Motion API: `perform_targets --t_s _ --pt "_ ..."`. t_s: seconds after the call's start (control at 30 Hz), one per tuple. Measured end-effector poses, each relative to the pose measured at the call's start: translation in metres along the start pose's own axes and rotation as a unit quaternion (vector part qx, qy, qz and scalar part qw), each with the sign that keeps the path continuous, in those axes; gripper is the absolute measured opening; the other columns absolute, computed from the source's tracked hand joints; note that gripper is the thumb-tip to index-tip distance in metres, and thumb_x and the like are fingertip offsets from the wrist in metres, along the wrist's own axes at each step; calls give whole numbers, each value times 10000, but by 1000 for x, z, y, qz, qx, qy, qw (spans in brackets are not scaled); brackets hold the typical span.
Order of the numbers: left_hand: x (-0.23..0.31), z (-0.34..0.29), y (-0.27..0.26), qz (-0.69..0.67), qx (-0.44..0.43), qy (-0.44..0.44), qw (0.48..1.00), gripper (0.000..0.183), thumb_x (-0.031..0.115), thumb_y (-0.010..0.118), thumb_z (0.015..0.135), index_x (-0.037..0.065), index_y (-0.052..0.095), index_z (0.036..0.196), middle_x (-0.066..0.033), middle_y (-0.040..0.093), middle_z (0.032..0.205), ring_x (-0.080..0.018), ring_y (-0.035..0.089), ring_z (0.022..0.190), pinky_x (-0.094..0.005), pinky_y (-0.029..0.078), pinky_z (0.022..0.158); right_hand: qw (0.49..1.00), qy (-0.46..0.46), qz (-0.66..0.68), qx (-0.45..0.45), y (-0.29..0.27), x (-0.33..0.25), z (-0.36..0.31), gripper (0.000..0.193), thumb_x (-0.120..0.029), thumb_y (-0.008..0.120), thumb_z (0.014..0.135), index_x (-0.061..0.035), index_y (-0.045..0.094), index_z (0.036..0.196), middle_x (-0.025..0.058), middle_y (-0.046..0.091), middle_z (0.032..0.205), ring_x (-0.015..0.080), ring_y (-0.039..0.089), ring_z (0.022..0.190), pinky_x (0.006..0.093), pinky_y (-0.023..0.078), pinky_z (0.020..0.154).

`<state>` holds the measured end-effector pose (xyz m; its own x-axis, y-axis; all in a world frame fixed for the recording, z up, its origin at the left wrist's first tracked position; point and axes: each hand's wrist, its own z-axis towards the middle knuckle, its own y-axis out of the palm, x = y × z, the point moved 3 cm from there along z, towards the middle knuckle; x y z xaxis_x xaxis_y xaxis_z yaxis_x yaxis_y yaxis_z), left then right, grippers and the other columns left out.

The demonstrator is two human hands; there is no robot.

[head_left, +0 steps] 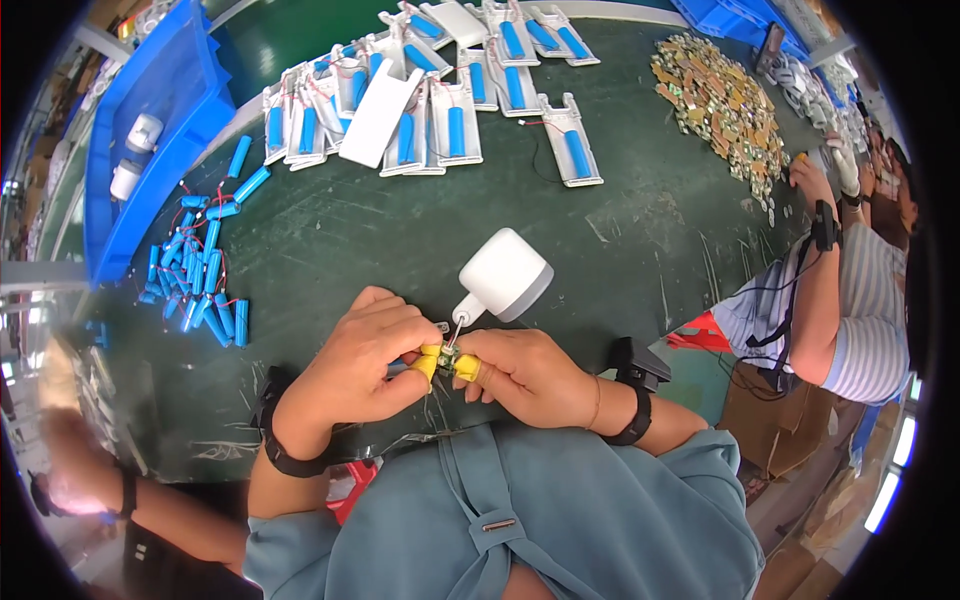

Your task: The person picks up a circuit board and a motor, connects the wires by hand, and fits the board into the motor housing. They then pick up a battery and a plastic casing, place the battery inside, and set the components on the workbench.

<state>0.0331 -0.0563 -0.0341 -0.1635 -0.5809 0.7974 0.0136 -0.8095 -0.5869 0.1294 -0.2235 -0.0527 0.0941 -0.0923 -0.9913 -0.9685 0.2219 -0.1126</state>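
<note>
My left hand (365, 350) and my right hand (525, 375) meet near the table's front edge, both with yellow covers on some fingertips. Between them they pinch a small green circuit board (447, 362), largely hidden by the fingers. Just beyond it lies a white device with a rounded square head (503, 275) and a short neck; thin leads seem to run from the neck to the board. A bluish piece shows partly under my left fingers; its kind is hidden.
White casings with blue cells (455, 130) crowd the far side. Loose blue batteries (195, 265) lie left, near a blue bin (150, 200). Many small circuit boards (720, 110) are heaped far right. A co-worker's arm (822, 270) is at right, another person's arm (185, 520) at lower left.
</note>
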Motion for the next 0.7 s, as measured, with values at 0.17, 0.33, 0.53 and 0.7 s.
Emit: perform_targets --t_s 0.17,0.33,0.53,0.7 --pt "3 4 2 12 3 16 1000 234 56 604 631 54 580 864 -46 501 688 -245 488 628 -368 378 738 1000 5 21 -10 -4 4 1 183 6 471 951 14 571 1104 96 683 900 175 705 732 301 562 647" --pt "6 7 6 18 11 13 1000 228 28 601 612 41 580 839 -68 490 677 -260 464 613 -366 368 723 1000 -8 21 -4 0 10 3 113 -18 480 947 -4 560 1026 100 673 829 201 700 700 341 552 624" --pt "9 8 7 32 -2 -1 999 218 31 606 616 38 577 831 -60 494 673 -255 459 616 -368 367 735 999 -32 2 7 0 12 2 100 -26 482 936 -4 549 1006 111 666 816 250 700 707 378 545 610" --pt "8 7 6 22 -3 -16 1000 219 33 613 620 41 582 837 -57 505 679 -249 462 620 -365 371 745 998 -57 6 33 -1 8 -2 67 -73 528 893 -12 554 889 151 651 780 377 641 774 484 488 708"
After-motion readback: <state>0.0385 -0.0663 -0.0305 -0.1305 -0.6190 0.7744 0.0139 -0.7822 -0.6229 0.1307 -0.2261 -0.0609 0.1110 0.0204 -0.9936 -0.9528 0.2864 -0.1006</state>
